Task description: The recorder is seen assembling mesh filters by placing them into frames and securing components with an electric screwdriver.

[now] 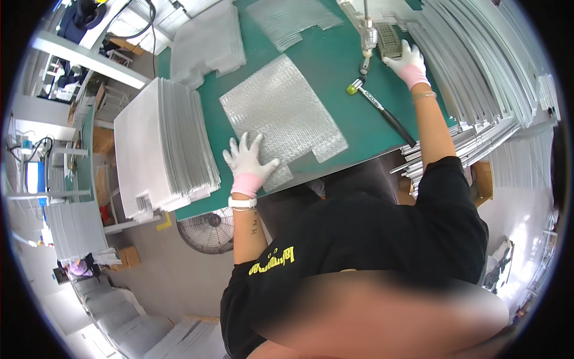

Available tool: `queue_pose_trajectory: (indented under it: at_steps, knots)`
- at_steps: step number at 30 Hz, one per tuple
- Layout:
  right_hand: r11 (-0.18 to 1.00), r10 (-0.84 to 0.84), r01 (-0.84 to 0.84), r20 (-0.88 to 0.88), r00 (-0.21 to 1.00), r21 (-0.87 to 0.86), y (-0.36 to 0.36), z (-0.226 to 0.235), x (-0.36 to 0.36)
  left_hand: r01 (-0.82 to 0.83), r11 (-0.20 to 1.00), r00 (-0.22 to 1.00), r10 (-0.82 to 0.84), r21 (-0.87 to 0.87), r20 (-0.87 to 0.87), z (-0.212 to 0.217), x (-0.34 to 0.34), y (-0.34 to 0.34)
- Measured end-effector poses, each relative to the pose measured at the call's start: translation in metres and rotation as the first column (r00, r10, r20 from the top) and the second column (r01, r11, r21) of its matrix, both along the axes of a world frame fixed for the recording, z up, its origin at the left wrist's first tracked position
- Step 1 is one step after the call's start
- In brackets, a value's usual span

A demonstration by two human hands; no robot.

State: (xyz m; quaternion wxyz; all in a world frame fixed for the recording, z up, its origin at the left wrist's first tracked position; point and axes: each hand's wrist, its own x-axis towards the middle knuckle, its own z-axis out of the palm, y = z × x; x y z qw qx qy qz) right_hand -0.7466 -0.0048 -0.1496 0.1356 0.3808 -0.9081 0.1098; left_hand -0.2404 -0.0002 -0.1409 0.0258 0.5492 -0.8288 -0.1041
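Note:
My left hand (248, 160), in a white glove with a pink cuff, lies flat with fingers spread on the near corner of a silvery mesh-like sheet (286, 113) on the green table (335, 66). My right hand (408, 60), gloved the same way, reaches far across the table and rests on a small grey slotted block (388, 39) beside a mounted tool with a clear body (368, 33). Whether the right hand grips the block is not clear. A mallet with a yellow-green head and black handle (379, 107) lies between the sheet and my right arm.
A tall stack of white sheets (158, 143) stands at the table's left edge, with more sheets (209, 42) and another mesh sheet (293, 18) behind. Long metal strips (478, 66) fill the right side. A fan (209, 230) stands on the floor below. Another person (78, 268) works far left.

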Motion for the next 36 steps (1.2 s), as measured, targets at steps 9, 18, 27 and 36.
queue_pose_trajectory:
  at_steps: [9,18,27,36]
  knots:
    - [0.891,0.283,-0.193,0.17,0.944,-0.412,0.035,-0.007,0.008,-0.04,0.936,0.932,-0.091,-0.351,-0.35,0.016,-0.017,0.083]
    - [-0.058,0.995,-0.47,-0.086,0.04,-0.881,0.166,-0.022,0.289,0.663,0.525,-0.001,0.713,0.534,-0.701,-0.022,-0.055,0.156]
    - [0.809,0.237,-0.438,0.9,-0.364,-0.391,0.227,-0.056,0.283,0.232,0.724,0.381,0.547,0.649,-0.746,-0.082,-0.016,0.185]
    - [0.918,0.361,0.168,0.585,-0.726,-0.358,0.192,-0.094,0.294,0.311,0.548,-0.322,0.829,0.776,-0.457,-0.086,-0.039,0.15]
